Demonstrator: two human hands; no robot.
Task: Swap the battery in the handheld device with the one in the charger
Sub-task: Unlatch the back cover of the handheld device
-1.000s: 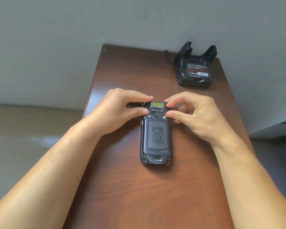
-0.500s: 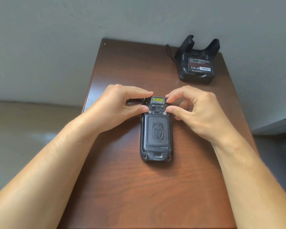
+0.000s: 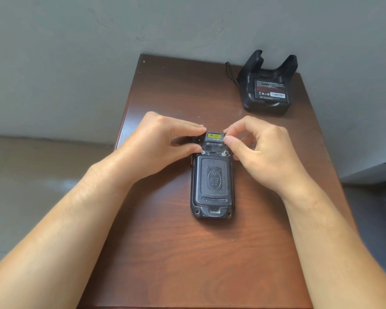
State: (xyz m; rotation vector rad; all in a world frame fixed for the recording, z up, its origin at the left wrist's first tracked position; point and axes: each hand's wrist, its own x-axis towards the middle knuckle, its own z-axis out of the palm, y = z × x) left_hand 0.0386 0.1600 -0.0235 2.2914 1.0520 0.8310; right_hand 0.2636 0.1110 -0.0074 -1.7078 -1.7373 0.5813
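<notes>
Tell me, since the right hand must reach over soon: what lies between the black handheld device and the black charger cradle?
In the head view, only bare brown wooden tabletop separates the black handheld device from the black charger cradle.

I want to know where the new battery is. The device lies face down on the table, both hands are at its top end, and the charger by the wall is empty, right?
Not quite. The head view shows the charger holds a battery. The rest is right: device, left hand, right hand.
</notes>
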